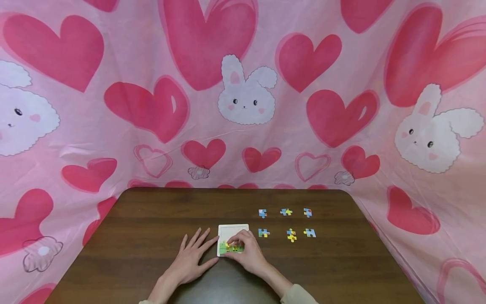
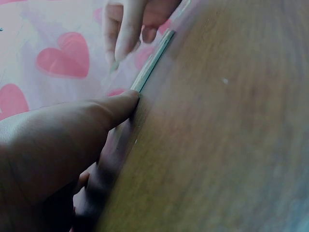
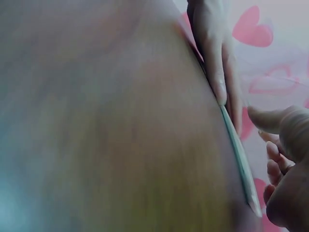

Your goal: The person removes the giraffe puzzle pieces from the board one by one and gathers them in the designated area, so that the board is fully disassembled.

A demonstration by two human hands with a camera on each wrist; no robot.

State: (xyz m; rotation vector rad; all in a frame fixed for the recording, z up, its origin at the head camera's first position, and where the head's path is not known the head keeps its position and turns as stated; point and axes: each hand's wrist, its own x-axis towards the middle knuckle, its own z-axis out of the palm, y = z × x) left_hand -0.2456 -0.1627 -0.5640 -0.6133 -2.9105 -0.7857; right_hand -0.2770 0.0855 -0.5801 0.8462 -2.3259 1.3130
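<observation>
The small white square puzzle tray [image 1: 232,230] lies on the dark brown wooden table [image 1: 152,236], near its front edge. Only its bottom row is filled, with green and yellow pieces [image 1: 231,248], so I judge the puzzle barely begun. 6 loose blue and yellow jigsaw pieces [image 1: 286,212] wait in 2 rows to the tray's right, well apart from it. The right hand [image 1: 248,250] rests on the tray, fingers curled down onto the fitted pieces, pressing or pinching one; which, I cannot tell. The left hand [image 1: 191,257] lies flat, fingers relaxed, a fingertip against the tray's left edge. The left wrist view shows that fingertip [image 2: 126,100] touching the tray's thin rim; only the head view shows the loose pieces.
</observation>
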